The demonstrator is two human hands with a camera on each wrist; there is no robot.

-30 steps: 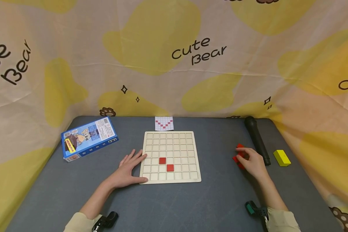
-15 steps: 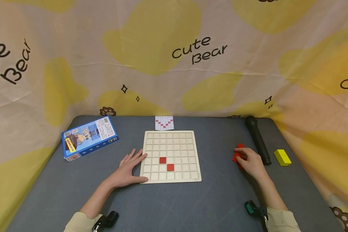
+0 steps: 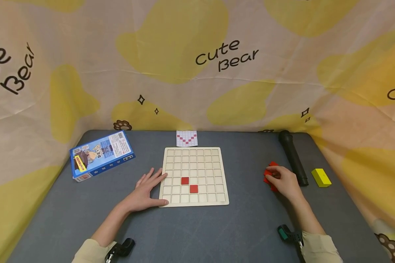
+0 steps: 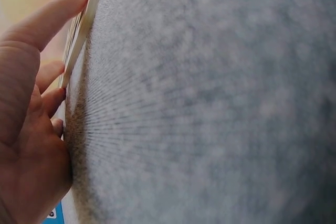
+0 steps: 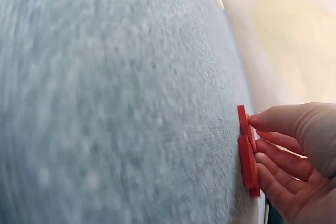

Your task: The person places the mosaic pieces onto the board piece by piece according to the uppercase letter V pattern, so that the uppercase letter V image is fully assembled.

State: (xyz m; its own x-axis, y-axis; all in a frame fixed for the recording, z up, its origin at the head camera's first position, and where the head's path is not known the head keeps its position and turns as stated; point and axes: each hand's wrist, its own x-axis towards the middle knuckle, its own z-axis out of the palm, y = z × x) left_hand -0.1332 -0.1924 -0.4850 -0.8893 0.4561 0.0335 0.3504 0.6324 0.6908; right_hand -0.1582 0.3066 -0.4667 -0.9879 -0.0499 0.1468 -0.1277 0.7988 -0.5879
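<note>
A pale board with a square grid [image 3: 209, 177] lies mid-table, with two red tiles in its cells, an upper-left one [image 3: 185, 180] and a lower-right one [image 3: 194, 189]. My left hand [image 3: 143, 193] rests spread at the board's left edge, with thumb and fingertips on the rim; the left wrist view shows the thumb on that edge [image 4: 86, 11]. To the right, my right hand [image 3: 284, 181] bends over a small cluster of loose red tiles [image 3: 274, 164]. Its thumb and fingertips pinch at a red tile [image 5: 248, 162] low against the table, partly covering the cluster.
Behind the board lies a small card [image 3: 186, 138] printed with a red V pattern. A blue box [image 3: 102, 155] sits at the left. A black microphone [image 3: 293, 157] and a yellow block [image 3: 321, 178] lie right of the right hand. Patterned cloth [image 3: 171, 54] encloses the table.
My right hand's fingertips have shifted slightly among the red tiles, nudging the leftmost ones. The left hand stays at the board's edge, and both tiles on the board keep their cells.
</note>
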